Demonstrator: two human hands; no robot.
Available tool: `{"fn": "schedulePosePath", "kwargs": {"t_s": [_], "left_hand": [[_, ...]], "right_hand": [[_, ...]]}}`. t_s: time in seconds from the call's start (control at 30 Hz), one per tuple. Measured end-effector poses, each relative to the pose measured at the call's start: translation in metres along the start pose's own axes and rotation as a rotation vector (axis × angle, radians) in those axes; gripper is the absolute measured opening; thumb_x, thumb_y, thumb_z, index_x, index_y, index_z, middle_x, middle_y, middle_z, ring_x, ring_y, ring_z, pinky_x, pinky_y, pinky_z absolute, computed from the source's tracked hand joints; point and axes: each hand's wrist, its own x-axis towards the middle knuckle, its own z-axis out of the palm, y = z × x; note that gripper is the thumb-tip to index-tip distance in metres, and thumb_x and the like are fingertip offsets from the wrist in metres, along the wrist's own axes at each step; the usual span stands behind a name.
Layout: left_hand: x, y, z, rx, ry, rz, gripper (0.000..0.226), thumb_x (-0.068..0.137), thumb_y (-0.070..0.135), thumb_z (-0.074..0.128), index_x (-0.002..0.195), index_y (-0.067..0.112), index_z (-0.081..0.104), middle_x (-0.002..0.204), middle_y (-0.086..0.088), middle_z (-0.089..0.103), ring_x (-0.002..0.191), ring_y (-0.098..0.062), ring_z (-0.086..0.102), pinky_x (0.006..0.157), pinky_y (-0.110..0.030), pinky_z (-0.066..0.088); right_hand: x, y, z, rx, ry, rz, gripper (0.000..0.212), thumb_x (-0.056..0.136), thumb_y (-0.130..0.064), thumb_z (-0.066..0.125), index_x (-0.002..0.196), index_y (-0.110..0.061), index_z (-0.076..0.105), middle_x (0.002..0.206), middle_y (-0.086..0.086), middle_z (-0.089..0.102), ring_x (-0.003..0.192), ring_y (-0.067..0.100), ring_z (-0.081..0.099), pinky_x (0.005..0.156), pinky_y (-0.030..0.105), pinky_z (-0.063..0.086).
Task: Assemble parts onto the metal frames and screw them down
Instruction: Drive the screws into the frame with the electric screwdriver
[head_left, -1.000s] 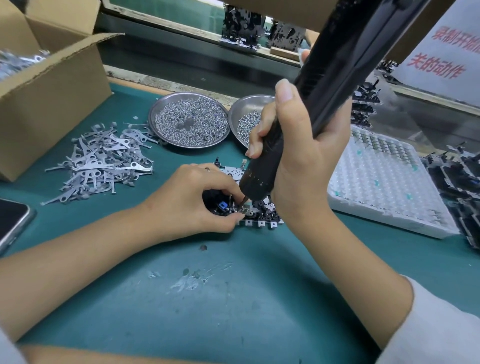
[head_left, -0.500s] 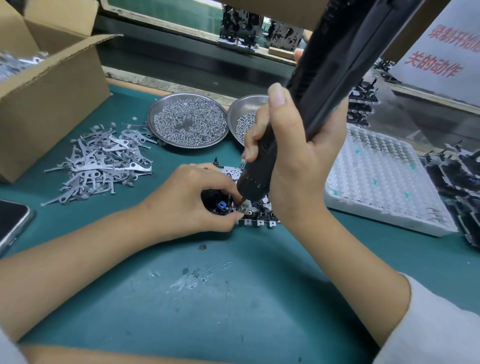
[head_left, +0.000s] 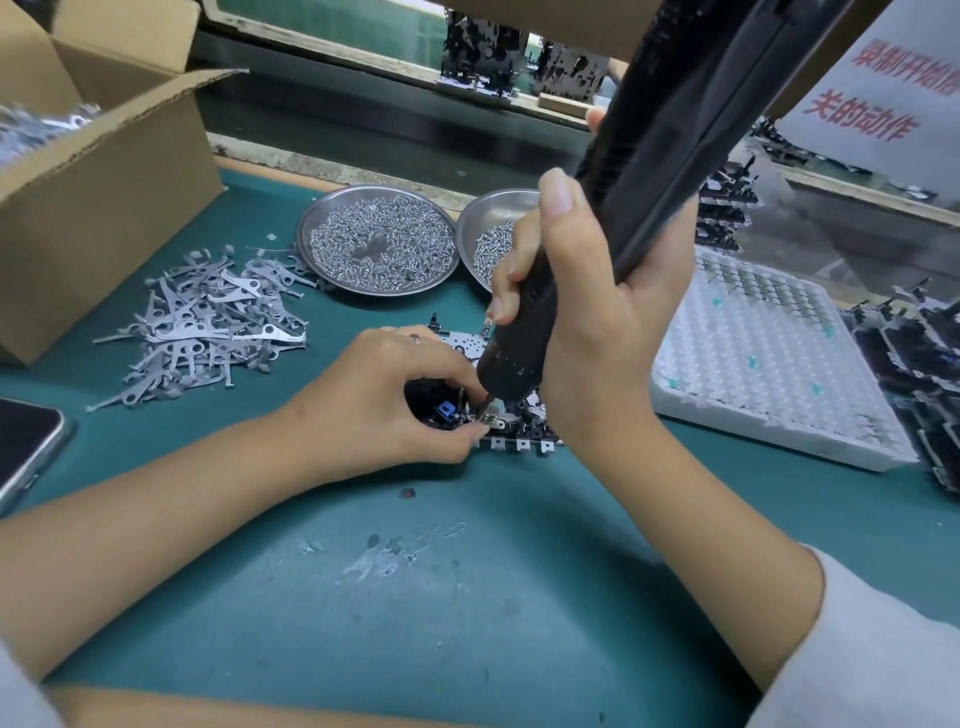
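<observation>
A metal frame (head_left: 524, 435) with black parts and a small blue piece lies flat on the green mat at centre. My left hand (head_left: 384, 405) curls over its left side, thumb and fingers pinching it. My right hand (head_left: 587, 312) grips a black electric screwdriver (head_left: 654, 171) held tilted, its tip down on the frame just right of my left fingertips. Much of the frame is hidden under both hands.
A pile of flat metal levers (head_left: 208, 327) lies at left, beside an open cardboard box (head_left: 104, 202). Two steel dishes of screws (head_left: 376, 241) (head_left: 491, 234) sit behind the frame. A white tray (head_left: 769, 364) and black assemblies (head_left: 924, 364) lie right. A phone (head_left: 26, 447) rests at far left.
The screwdriver and my right hand have shifted slightly left, with the tip staying on the frame. My left hand keeps its hold.
</observation>
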Motion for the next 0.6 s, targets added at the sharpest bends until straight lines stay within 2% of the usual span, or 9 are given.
{"fn": "schedulePosePath", "kwargs": {"t_s": [0.17,0.3,0.43,0.6], "left_hand": [[0.0001,0.0011,-0.0002,0.006,0.012,0.014,0.049,0.064,0.017,0.079,0.073,0.051,0.045,0.057,0.028,0.050,0.068,0.010,0.048,0.068,-0.005,0.031],[-0.0006,-0.0005,0.0013,0.010,0.003,0.005,0.028,0.065,0.018,0.077,0.072,0.036,0.057,0.060,0.025,0.049,0.068,0.008,0.048,0.070,-0.009,0.034],[-0.0008,-0.0006,0.0008,0.016,-0.010,-0.010,0.019,0.065,0.018,0.077,0.074,0.027,0.064,0.064,0.021,0.053,0.069,0.006,0.048,0.070,-0.012,0.036],[-0.0011,0.0004,0.0013,0.041,0.004,-0.003,0.023,0.064,0.017,0.077,0.073,0.029,0.060,0.063,0.025,0.049,0.069,0.010,0.048,0.070,-0.009,0.035]], "right_hand": [[-0.0003,0.0002,0.0013,0.002,-0.008,0.010,0.019,0.087,-0.001,0.052,0.089,-0.009,0.035,0.052,0.008,0.043,0.034,0.020,0.040,0.040,0.024,0.036],[0.0007,0.0004,0.0036,-0.011,-0.033,0.008,0.022,0.087,0.000,0.052,0.090,-0.012,0.034,0.054,0.010,0.042,0.033,0.020,0.039,0.038,0.024,0.035],[0.0009,0.0012,0.0029,-0.009,-0.029,0.010,0.022,0.087,0.001,0.052,0.089,-0.012,0.034,0.054,0.009,0.041,0.033,0.020,0.039,0.038,0.024,0.035],[0.0009,0.0019,0.0012,-0.005,-0.016,0.014,0.022,0.087,0.000,0.053,0.087,-0.013,0.035,0.052,0.008,0.042,0.033,0.020,0.040,0.039,0.024,0.035]]}}
